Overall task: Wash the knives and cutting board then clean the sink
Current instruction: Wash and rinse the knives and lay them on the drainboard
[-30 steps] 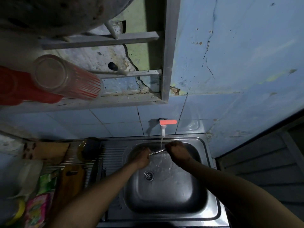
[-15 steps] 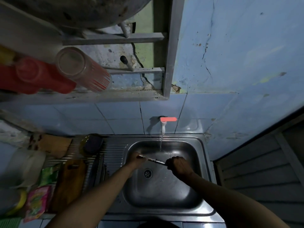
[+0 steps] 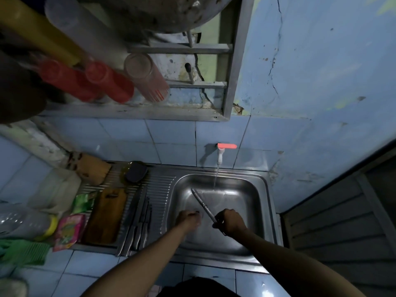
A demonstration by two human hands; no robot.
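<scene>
Here, the right hand has its fingers clenched around a knife over the steel sink; the left hand is loosely curled, holding nothing. Left, more knives and a cutting board lie on the counter's drainboard. Beyond, a tap runs from the blue tiled wall.

Grey steel sink, red-handled tap, blue tiles
</scene>
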